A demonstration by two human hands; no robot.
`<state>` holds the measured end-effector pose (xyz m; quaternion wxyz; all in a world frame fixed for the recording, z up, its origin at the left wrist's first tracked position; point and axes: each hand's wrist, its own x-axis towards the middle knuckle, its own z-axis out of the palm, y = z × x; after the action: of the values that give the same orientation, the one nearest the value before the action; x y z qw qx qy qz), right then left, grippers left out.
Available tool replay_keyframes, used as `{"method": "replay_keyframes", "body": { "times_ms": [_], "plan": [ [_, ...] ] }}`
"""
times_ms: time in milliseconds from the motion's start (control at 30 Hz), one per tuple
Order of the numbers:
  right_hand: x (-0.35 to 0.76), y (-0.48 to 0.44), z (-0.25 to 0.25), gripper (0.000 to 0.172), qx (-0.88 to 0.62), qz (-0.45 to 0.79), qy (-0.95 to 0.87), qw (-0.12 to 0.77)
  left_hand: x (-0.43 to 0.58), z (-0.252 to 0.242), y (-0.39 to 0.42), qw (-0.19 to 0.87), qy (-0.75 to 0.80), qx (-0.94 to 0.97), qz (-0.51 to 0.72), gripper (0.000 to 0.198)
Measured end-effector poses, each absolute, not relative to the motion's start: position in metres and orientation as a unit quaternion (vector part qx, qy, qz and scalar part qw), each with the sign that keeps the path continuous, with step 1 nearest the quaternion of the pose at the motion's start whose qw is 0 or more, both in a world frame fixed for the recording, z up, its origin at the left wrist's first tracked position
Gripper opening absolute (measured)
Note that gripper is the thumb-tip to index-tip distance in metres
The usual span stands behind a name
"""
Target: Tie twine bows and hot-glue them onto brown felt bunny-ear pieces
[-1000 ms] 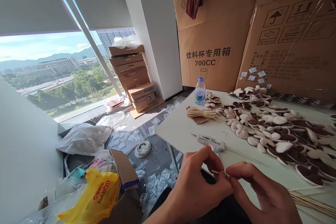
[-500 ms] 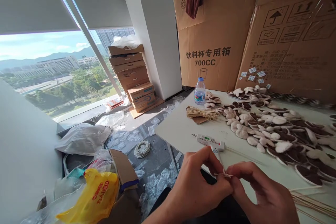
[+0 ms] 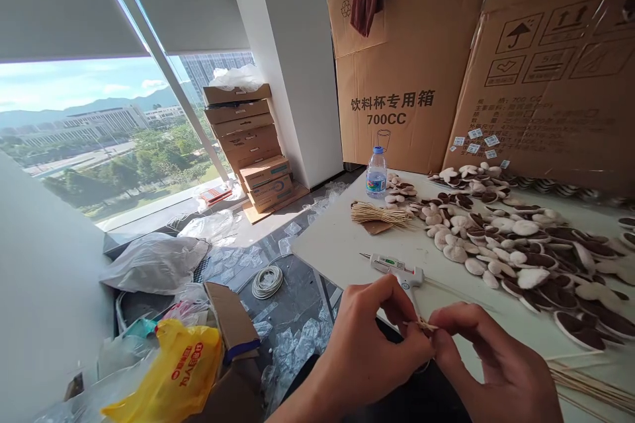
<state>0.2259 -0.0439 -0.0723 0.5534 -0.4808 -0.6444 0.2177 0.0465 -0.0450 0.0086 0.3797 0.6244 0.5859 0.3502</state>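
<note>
My left hand and my right hand meet fingertip to fingertip over the near edge of the table. Both pinch a thin pale strand, whose middle looks crossed or knotted; my fingers hide most of it. Just beyond my left hand, a white glue gun lies on its side with a long clear glue stick out of its back. To the right spreads a pile of white and brown plush pieces. Pale strands lie beside my right hand.
A tied bundle of pale strands and a water bottle stand farther back on the white table. Tall cartons rise behind. On the floor are a cable coil, plastic wrappers, a yellow bag and stacked boxes.
The strand between my fingertips has turned slightly and looks more bunched. My hands stay pinched together in nearly the same place. The view has shifted very slightly.
</note>
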Motion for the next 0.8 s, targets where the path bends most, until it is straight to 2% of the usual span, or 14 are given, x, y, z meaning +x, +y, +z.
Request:
{"method": "replay_keyframes", "body": {
  "times_ms": [167, 367, 567, 800],
  "plan": [
    [0.217, -0.047, -0.064, 0.012, -0.47, 0.328, -0.577, 0.582, 0.043, 0.007, -0.039, 0.389, 0.554, 0.629, 0.382, 0.009],
    [0.207, -0.05, -0.053, 0.024, -0.433, 0.502, -0.43, 0.613, 0.041, 0.008, -0.027, 0.462, 0.485, 0.603, 0.433, 0.003],
    [0.215, -0.045, -0.049, 0.029, -0.417, 0.492, -0.446, 0.62, 0.039, 0.01, -0.023, 0.473, 0.48, 0.603, 0.427, 0.007],
    [0.21, -0.045, -0.052, 0.025, -0.441, 0.462, -0.459, 0.618, 0.038, 0.007, -0.021, 0.487, 0.478, 0.6, 0.418, 0.015]
  ]
}}
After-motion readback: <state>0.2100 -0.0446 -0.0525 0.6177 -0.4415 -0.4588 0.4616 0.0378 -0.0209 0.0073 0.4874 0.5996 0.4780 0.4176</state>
